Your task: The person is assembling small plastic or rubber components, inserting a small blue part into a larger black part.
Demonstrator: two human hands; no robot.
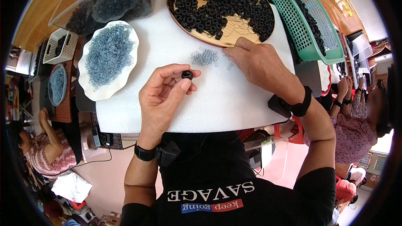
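Between the thumb and fingers of my left hand [161,94] is a small round black part [187,74] with a hole in its top. My right hand [261,65] reaches past the near rim of a round gold tray [234,37]. Its thumb and forefinger are pinched together beside a small heap of tiny greyish-blue, spring-like pieces [204,57]; whether anything is between the fingertips I cannot make out. Many loose black parts [209,14] of the same ring-like kind lie in the tray. On the left, a white scalloped dish [89,88] holds a large pile of the greyish-blue pieces.
White foam sheeting [201,109] covers the table. A clear plastic bin [125,4] of black parts stands at the far left, and a green basket [310,21] with more stands at the far right. Other people work at tables on both sides.
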